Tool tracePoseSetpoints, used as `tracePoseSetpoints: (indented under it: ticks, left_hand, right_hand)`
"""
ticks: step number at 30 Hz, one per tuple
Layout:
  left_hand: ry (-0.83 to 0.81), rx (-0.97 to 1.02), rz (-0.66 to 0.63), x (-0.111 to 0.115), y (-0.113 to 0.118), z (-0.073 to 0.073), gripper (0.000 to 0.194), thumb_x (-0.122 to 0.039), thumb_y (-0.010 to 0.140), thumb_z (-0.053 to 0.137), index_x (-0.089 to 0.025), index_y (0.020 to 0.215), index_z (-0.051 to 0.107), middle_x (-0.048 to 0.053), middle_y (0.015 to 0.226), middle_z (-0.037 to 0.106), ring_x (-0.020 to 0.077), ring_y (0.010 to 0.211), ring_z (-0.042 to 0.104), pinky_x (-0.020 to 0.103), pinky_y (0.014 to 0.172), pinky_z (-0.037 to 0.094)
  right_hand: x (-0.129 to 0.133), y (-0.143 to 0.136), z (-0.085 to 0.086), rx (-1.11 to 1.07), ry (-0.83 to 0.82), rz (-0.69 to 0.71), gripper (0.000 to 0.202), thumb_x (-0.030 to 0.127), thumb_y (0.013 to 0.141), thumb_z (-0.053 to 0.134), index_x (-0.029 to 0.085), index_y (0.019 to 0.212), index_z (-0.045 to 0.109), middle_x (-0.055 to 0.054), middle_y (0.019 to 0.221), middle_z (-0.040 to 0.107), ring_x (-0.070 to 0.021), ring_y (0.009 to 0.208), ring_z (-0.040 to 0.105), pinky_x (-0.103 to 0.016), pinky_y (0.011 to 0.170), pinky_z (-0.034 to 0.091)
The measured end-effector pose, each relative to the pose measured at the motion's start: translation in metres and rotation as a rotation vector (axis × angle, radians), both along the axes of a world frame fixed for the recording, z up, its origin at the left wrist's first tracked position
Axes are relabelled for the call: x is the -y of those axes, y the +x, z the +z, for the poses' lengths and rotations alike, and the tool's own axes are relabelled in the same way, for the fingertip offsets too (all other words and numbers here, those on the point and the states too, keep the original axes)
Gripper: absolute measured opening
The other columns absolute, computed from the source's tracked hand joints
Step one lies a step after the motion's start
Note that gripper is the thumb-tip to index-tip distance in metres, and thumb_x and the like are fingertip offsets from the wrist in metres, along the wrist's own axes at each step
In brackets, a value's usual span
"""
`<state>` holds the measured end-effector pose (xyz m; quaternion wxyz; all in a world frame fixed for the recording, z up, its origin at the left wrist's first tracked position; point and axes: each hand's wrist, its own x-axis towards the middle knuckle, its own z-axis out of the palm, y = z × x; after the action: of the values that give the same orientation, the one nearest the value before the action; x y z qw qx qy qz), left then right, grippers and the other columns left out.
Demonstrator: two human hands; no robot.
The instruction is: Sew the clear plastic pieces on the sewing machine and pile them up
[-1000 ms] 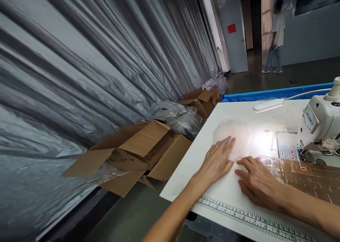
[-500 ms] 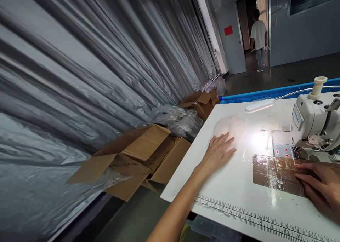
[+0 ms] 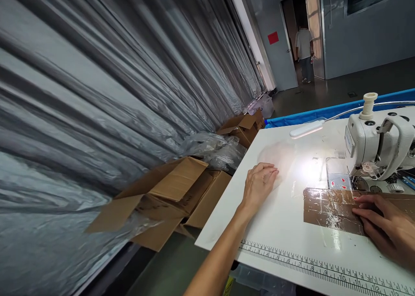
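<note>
My left hand [image 3: 259, 185] is over the left part of the white table, its fingers bent and drawn together at the tips. They pinch the near edge of a thin, pale pink see-through fabric piece [image 3: 275, 151] lying on the tabletop. My right hand [image 3: 385, 220] rests on a brown cardboard strip [image 3: 327, 209] covered with shiny clear tape. Its fingertips touch the strip a little apart from each other, without gripping it. Just behind the strip stands a white sewing machine [image 3: 363, 144], with a plate bearing red arrow marks [image 3: 337, 182] by its needle area.
A white lamp [image 3: 306, 129] on a bendable metal arm lights the table. Ruler markings [image 3: 292, 263] run along the near edge. Open cardboard boxes [image 3: 178, 183] and clear plastic bags [image 3: 214, 149] lie left, beside a silver curtain [image 3: 129, 92]. A person [image 3: 304, 49] is at the far doorway.
My left hand has gone from lying flat with spread fingers to a pinch on the fabric. My right hand stays on the strip. The view has shifted slightly; the far person has moved further into the doorway.
</note>
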<state>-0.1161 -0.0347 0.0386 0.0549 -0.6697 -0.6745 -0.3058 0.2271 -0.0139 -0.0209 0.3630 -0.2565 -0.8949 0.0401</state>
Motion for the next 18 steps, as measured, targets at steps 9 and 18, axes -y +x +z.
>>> tracePoseSetpoints:
  ticks: [9,18]
  left_hand:
    - [0.035,-0.072,-0.639,0.028,0.114,-0.003,0.017,-0.018,0.099,0.046,-0.016,0.096,0.063,0.003,0.089,0.074,0.0144,0.076,0.067,0.030,0.068,0.053]
    - [-0.018,-0.080,-0.774,-0.014,0.118,-0.011,0.023,-0.019,0.099,0.043,-0.015,0.111,0.062,0.010,0.110,0.071,0.0183,0.097,0.068,0.037,0.083,0.058]
  right_hand:
    - [-0.003,0.001,0.011,-0.167,-0.152,-0.079,0.025,0.027,0.096,0.047,0.020,0.106,0.069,-0.010,0.102,0.063,-0.0179,0.090,0.067,-0.028,0.071,0.060]
    - [-0.013,0.006,0.021,-0.261,-0.342,-0.265,0.025,0.023,0.091,0.045,0.018,0.093,0.070,-0.008,0.087,0.063,-0.0183,0.084,0.063,-0.035,0.079,0.056]
